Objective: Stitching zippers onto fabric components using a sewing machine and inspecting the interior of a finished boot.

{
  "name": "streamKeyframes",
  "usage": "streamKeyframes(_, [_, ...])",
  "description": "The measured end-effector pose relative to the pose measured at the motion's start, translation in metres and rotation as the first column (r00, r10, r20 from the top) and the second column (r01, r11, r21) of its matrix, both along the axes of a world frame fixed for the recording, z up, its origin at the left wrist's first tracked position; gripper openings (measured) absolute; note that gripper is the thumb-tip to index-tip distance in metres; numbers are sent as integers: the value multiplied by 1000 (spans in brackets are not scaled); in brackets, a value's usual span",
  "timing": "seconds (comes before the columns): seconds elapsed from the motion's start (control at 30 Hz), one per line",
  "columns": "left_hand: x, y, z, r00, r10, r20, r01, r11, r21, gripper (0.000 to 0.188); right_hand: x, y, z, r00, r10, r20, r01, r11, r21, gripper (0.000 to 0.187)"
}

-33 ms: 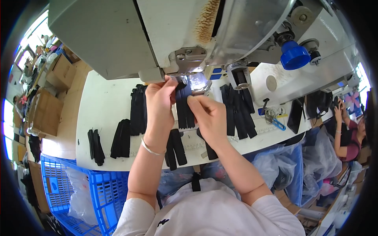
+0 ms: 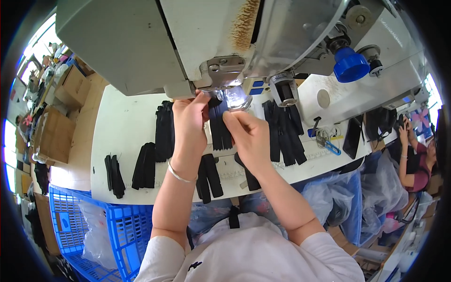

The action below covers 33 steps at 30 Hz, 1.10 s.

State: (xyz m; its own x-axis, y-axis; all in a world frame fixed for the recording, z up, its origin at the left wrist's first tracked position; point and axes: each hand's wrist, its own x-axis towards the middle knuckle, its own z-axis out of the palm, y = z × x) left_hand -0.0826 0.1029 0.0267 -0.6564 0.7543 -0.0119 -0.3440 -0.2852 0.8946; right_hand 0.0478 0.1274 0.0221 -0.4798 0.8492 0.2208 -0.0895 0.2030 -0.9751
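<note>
Got one blue crate (image 2: 111, 225) lower left with clear plastic (image 2: 98, 244) inside, one blue bin (image 2: 355, 202) at right with clear bags (image 2: 324, 195). Pinching black strips (image 2: 217, 127) under one machine (image 2: 206, 28) with right fingers (image 2: 233, 126); left fingers (image 2: 202, 101) bent alongside, can't tell if gripping. Three more bunches (image 2: 144, 164) further left

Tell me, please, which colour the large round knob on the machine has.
The knob is blue; it shows best in the head view, at upper right.

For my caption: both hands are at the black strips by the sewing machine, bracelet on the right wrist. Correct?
No: the head view shows the bracelet on the left wrist. Left hand and right hand are at the black strips by the sewing machine.
</note>
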Motion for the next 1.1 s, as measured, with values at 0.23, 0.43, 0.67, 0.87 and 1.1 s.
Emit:
streamKeyframes(0.23, [-25, 31, -21, 993, 96, 69, -106, 979, 172, 14, 28, -11, -18, 994, 82, 72, -73, 990, -124, 23])
streamKeyframes(0.43, [-25, 32, -16, 990, 141, 23, -143, 983, 113, 11, 75, 24, -65, 911, -190, 367, 112, 968, 223, 17])
streamKeyframes(0.67, [-34, -10, -5, 983, 172, -63, -162, 977, 138, 5, 68, 68, -87, 525, -669, 526, -47, 594, 803, 44])
streamKeyframes(0.87, [-76, -52, -71, 698, 48, -714, -453, 802, -390, 25, 66, 77, -77, 628, -663, 408, 66, 567, 821, 43])
streamKeyframes(1.1, [17, -67, -54, 584, -50, -811, -246, 941, -235, 25, 81, 85, -53, 823, -534, 195, 425, 806, 412, 14])
